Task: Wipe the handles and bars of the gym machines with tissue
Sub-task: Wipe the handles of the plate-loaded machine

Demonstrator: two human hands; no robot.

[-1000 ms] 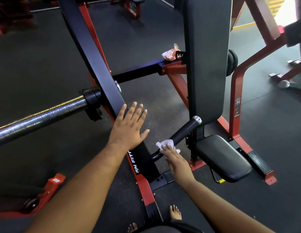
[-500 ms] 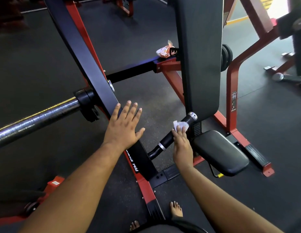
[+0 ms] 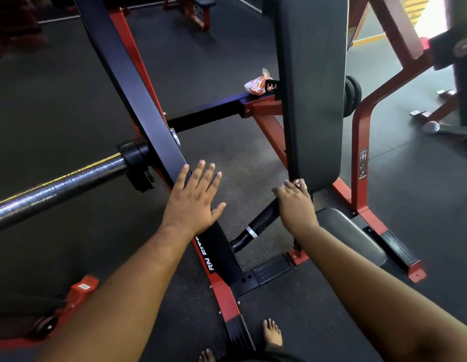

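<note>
The dark rubber floor (image 3: 70, 95) fills most of the frame. A tall black back pad (image 3: 313, 87) stands upper right of centre, and a long black beam (image 3: 138, 100) slants down from the upper left. A steel bar (image 3: 57, 189) juts in from the left edge. Lower right sits the seat pad (image 3: 349, 236). My left hand (image 3: 193, 199) lies flat on the beam at centre, fingers straight and spread. My right hand (image 3: 295, 202) curls over the top end of the black handle (image 3: 255, 226), just under the back pad. I cannot see the tissue, so it may be under my fingers. A crumpled wrapper (image 3: 255, 86) rests on the frame above.
</note>
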